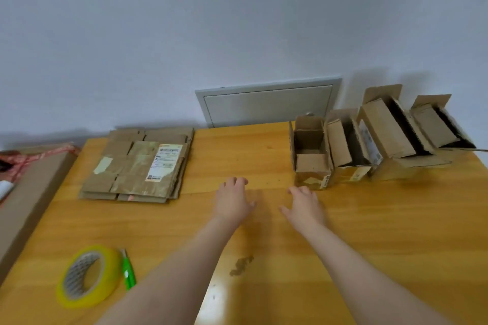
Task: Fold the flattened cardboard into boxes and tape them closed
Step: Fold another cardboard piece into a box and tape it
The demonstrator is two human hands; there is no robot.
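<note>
A stack of flattened cardboard lies at the table's far left, its top sheet bearing a white label. Several folded boxes stand in a row at the far right, top flaps open; the nearest small box is just beyond my right hand. A roll of yellowish tape lies near the front left, with a small green cutter beside it. My left hand and my right hand hover over the middle of the table, fingers relaxed, holding nothing.
The wooden table meets a pale wall with a grey hatch panel. A long cardboard package with red-white string lies off the table's left edge. A brownish stain marks the tabletop between my forearms.
</note>
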